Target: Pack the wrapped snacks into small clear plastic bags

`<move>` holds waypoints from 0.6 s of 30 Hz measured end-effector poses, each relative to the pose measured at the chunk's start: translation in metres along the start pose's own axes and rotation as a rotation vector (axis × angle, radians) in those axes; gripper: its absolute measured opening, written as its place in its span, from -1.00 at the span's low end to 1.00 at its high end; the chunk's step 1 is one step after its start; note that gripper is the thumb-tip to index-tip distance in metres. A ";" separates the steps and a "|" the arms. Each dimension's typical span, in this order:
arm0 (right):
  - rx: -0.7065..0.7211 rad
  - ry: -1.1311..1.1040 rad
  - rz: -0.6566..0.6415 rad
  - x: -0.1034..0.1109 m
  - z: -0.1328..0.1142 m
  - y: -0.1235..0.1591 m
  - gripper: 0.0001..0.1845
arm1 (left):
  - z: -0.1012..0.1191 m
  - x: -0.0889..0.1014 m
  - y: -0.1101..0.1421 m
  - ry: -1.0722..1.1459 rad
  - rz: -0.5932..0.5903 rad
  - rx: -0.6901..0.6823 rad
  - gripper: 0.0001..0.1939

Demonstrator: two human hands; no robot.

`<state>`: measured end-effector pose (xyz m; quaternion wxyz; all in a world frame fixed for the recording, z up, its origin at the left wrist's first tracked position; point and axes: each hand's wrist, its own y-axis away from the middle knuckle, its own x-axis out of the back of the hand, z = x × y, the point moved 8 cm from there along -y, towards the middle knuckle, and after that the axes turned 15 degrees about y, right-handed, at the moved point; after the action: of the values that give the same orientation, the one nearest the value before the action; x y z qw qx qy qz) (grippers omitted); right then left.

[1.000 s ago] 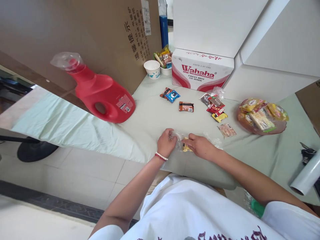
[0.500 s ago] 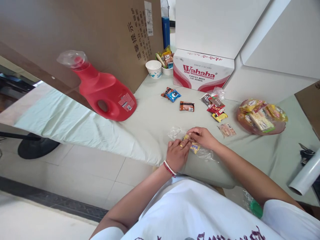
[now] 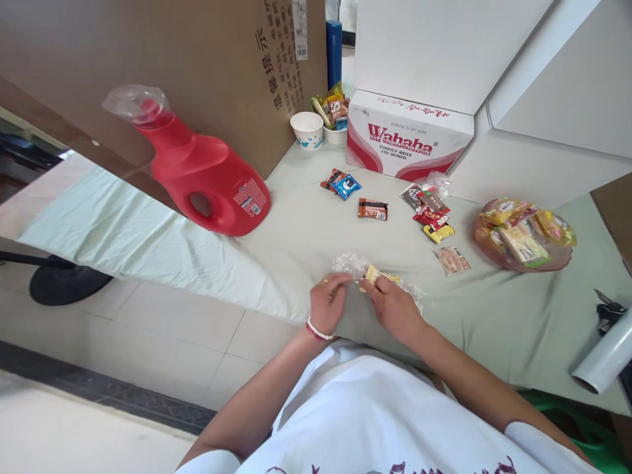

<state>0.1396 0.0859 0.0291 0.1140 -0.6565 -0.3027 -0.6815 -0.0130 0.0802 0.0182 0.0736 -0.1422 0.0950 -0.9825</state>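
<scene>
A yellow snack packet [image 3: 372, 273] lies on crumpled clear plastic wrap [image 3: 349, 263] near the table's front edge. My right hand [image 3: 399, 315] is closed on the packet, its thumb and fingers pinching the near side and covering part of it. Just left of it, my left hand [image 3: 328, 306], with a ring and a beaded bracelet, has its fingers drawn together at the edge of the wrap. The fingertips seem to pinch the film, though little of it shows between them. Farther off on the table is a brown snack packet [image 3: 372, 209].
Behind my hands lie a blue packet [image 3: 347, 187] and a yellow packet [image 3: 439, 232]. A pink bowl of snacks [image 3: 563, 257] and a plastic film roll [image 3: 605, 355] are on the right. At left stands a red jug [image 3: 222, 184]; a Wahaha box [image 3: 409, 138] and paper cup [image 3: 307, 130] stand behind.
My left hand has come off the packet and moved left, its fingers now curled. My right hand has shifted nearer and now pinches the packet. The view has tilted slightly.
</scene>
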 end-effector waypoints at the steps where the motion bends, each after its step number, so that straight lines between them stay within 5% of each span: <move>1: -0.005 0.021 -0.010 -0.002 -0.001 0.001 -0.42 | -0.007 0.012 -0.005 -0.023 0.103 0.060 -0.69; 4: -0.026 0.042 0.000 0.003 -0.002 0.000 -0.42 | -0.013 0.023 -0.031 -0.191 0.184 0.177 -0.48; 6: -0.037 0.025 0.004 0.008 -0.002 -0.001 -0.44 | -0.011 0.016 -0.050 -0.300 0.077 0.223 -0.32; 8: -0.031 0.000 -0.004 0.011 0.000 -0.002 -0.47 | -0.011 0.007 -0.062 -0.332 -0.065 0.284 -0.40; 12: 0.001 -0.033 -0.003 0.011 0.003 -0.006 -0.48 | -0.007 -0.006 -0.054 0.060 -0.182 0.401 -0.84; 15: 0.043 -0.069 0.057 0.010 0.003 -0.006 -0.49 | 0.004 -0.018 -0.039 0.361 -0.140 0.416 -0.82; 18: 0.130 -0.128 0.177 0.016 0.002 0.001 -0.52 | 0.015 -0.034 -0.031 0.390 -0.162 0.403 -0.76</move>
<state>0.1402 0.0900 0.0451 0.1967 -0.7140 -0.2938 -0.6044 0.0196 0.1132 0.0295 0.0021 0.0595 -0.1015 -0.9930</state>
